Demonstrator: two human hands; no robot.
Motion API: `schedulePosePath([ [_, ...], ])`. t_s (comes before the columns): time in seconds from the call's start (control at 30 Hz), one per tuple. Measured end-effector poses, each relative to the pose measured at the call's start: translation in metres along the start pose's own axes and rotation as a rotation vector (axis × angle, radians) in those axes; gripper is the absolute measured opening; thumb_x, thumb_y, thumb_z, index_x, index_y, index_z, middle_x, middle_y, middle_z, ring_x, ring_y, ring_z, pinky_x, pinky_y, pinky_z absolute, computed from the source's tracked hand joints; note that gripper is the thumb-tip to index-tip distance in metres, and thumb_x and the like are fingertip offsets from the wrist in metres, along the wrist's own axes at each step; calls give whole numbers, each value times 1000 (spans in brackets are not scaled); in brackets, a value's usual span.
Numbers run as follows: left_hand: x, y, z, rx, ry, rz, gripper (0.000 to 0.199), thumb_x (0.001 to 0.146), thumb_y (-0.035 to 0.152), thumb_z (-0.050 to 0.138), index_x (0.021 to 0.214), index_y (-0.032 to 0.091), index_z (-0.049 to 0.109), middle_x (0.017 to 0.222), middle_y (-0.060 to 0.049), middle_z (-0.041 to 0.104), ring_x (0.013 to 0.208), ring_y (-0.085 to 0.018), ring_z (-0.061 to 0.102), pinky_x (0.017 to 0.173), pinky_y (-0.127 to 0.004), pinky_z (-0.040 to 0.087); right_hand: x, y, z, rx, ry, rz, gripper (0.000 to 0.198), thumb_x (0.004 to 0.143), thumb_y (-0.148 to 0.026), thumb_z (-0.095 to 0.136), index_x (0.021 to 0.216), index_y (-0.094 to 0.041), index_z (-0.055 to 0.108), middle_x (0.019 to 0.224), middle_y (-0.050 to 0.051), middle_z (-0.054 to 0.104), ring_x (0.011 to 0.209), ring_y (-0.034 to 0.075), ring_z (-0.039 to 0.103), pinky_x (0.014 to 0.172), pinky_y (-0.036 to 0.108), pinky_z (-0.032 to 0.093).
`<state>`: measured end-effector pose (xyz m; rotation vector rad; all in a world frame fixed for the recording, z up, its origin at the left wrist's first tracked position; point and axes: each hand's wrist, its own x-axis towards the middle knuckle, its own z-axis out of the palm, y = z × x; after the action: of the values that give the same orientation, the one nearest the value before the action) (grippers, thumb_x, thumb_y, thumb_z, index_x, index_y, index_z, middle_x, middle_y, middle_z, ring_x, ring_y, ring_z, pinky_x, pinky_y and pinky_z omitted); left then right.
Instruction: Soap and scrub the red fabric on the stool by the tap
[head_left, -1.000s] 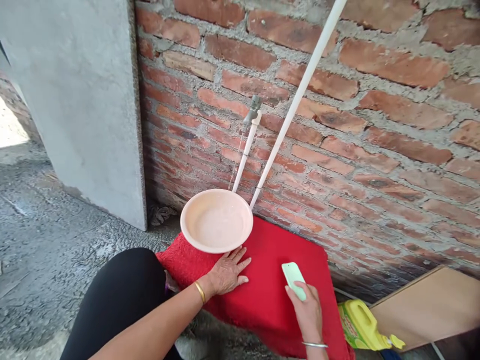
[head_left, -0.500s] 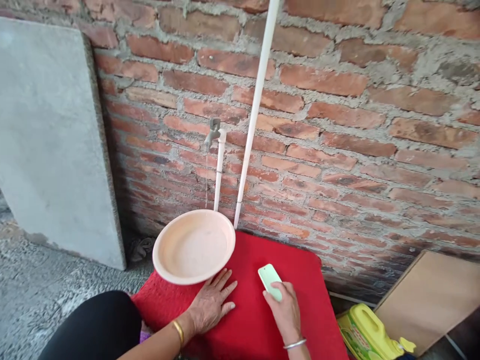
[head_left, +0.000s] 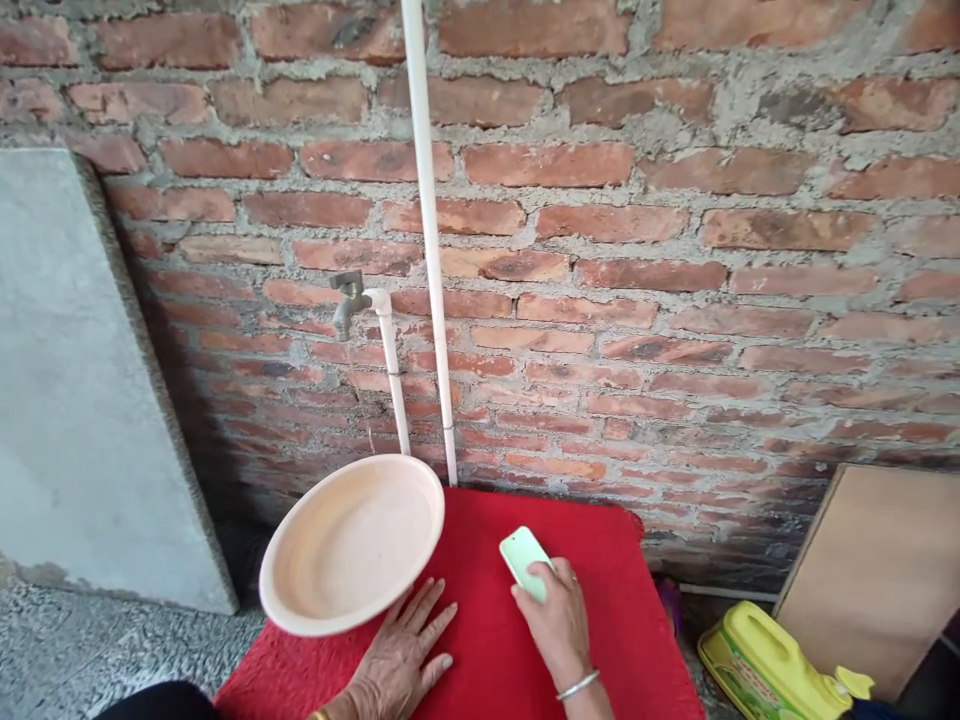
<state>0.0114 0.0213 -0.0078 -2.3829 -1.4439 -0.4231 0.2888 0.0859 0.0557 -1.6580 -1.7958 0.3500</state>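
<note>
The right hand [head_left: 559, 615] grips the green block [head_left: 525, 562], thumb and fingers closed along its sides, over the red cloth [head_left: 472, 650], to the right of the basin [head_left: 356, 550]. The left hand [head_left: 401, 650] lies palm down on the cloth, fingers spread, holding nothing; its fingertips sit at the basin's near rim, contact indeterminate. The tap [head_left: 347, 305] stands behind the basin, releasing a thin stream.

The red cloth [head_left: 619, 610] is cropped at its near edge. One fingertip of the left hand [head_left: 397, 655] seems hidden by the basin [head_left: 360, 550]. The right hand [head_left: 559, 620] covers part of the green object [head_left: 520, 552]. Beyond the cloth's right edge, the yellow bottle [head_left: 769, 650] has lettering (too small to read).
</note>
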Motion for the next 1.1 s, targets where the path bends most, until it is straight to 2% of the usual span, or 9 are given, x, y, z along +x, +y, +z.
schedulePosePath([
  [0.1, -1, -2, 1, 62, 28, 33, 58, 89, 56, 57, 144, 39, 46, 144, -5, 56, 128, -25, 56, 102, -37, 49, 11, 7, -2, -35, -29, -6, 18, 72, -36, 67, 88, -30, 73, 94, 2, 64, 86, 22, 63, 83, 33, 49],
  [0.27, -2, -3, 0, 89, 40, 49, 62, 89, 55, 57, 147, 38, 41, 145, -6, 54, 128, -25, 55, 102, -36, 49, 10, 100, -56, -140, 134, 206, 31, 74, -51, 61, 90, -27, 73, 91, 7, 64, 81, 24, 62, 82, 37, 49],
  [0.37, -2, -4, 0, 134, 56, 80, 64, 90, 57, 55, 148, 37, 39, 145, -6, 54, 128, -25, 55, 101, -37, 50, 5, 129, -75, -293, 282, 362, 46, 76, -62, 52, 96, -27, 72, 83, 9, 61, 72, 27, 58, 74, 42, 49],
  [0.47, -3, -5, 2, 161, 87, 92, 65, 90, 57, 54, 149, 36, 38, 146, -6, 54, 127, -25, 55, 100, -36, 50, 12, 105, -61, -254, 300, 255, 45, 80, -62, 49, 95, -27, 71, 87, 9, 61, 78, 27, 59, 77, 41, 49],
  [0.57, -3, -5, 3, 143, 109, 86, 65, 90, 57, 55, 149, 35, 38, 147, -5, 52, 128, -25, 55, 102, -35, 49, 29, 56, -29, -116, 157, 96, 31, 79, -52, 57, 91, -28, 71, 94, 6, 62, 85, 23, 61, 82, 36, 49],
  [0.67, -2, -3, 0, 124, 99, 85, 65, 91, 56, 55, 149, 35, 38, 147, -5, 52, 129, -24, 53, 103, -36, 49, 44, 30, -10, -85, 6, 71, 23, 78, -44, 62, 92, -30, 72, 96, 4, 62, 85, 20, 63, 81, 32, 48],
  [0.8, 0, 0, -6, 135, 58, 78, 63, 91, 57, 53, 149, 35, 38, 147, -7, 52, 131, -25, 53, 101, -38, 51, 50, 57, -23, -172, -44, 181, 25, 79, -45, 61, 95, -29, 71, 93, 5, 62, 81, 20, 62, 80, 33, 49],
  [0.93, 2, 3, -11, 150, 20, 66, 62, 92, 59, 51, 148, 34, 40, 146, -9, 53, 130, -26, 54, 98, -40, 54, 46, 80, -37, -339, 97, 312, 39, 82, -55, 54, 105, -28, 70, 88, 9, 61, 78, 26, 60, 74, 38, 49],
  [1.1, 3, 4, -13, 104, -32, 40, 62, 93, 59, 49, 149, 36, 38, 148, -8, 50, 132, -27, 52, 100, -41, 52, 50, 0, 1, -158, -45, 60, 24, 81, -45, 62, 95, -28, 71, 98, 6, 61, 88, 21, 61, 84, 31, 47],
])
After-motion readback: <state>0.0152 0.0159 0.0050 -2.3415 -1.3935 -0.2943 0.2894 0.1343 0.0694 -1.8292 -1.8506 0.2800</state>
